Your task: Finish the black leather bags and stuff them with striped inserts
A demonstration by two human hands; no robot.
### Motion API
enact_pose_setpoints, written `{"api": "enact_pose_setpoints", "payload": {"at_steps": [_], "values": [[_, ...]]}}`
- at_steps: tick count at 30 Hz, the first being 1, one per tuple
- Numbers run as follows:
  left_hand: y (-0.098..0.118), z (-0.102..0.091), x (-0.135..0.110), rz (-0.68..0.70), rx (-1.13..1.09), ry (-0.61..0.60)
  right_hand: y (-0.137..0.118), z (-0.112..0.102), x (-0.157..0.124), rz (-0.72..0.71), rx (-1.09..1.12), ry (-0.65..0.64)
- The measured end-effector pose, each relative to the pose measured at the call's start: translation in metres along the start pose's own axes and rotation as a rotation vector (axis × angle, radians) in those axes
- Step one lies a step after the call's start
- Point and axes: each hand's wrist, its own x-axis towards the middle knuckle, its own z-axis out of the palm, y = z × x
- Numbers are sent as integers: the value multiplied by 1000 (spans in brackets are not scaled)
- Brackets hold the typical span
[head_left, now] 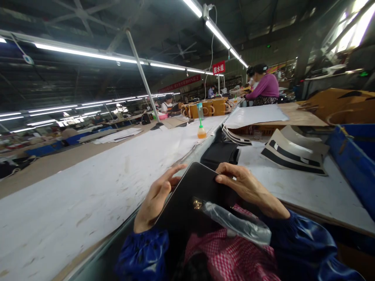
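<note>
A black handbag piece (187, 195) with a pale edge line is tilted in front of my body. It has a gold fitting (197, 203) and a handle wrapped in clear plastic (238, 222), which hangs over the checked apron. My right hand (241, 181) pinches its upper right edge between thumb and fingers. Along the left edge is my left hand (158, 195), its index finger stretched out and its thumb apart. Some left fingertips reach to the edge, and whether they touch behind it is hidden. Just beyond lies a stack of black pieces (221, 152).
On the white-covered table (117, 183) at left stands a bottle of orange liquid (201, 132). At right are curved panels with black strips (293, 152) and a blue bin (351, 164). Tan bags (205, 109) stand farther back. A person in purple (265, 88) works there.
</note>
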Motion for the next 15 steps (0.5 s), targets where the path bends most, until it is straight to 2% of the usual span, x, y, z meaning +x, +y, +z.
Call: {"api": "enact_pose_setpoints", "payload": {"at_steps": [2, 4, 7, 10, 15], "values": [[4, -12, -5, -2, 172, -75, -2, -3, 0, -59, -166, 38], [4, -13, -5, -1, 341, -77, -3, -2, 0, -115, -276, 54], [-3, 2, -1, 52, 594, 76, -4, 4, 0, -149, -358, 43], [-17, 24, 4, 183, 789, 283, -5, 9, -2, -124, -395, 64], [-28, 46, 9, 355, 865, 507, -7, 11, -4, -84, -414, 72]]}}
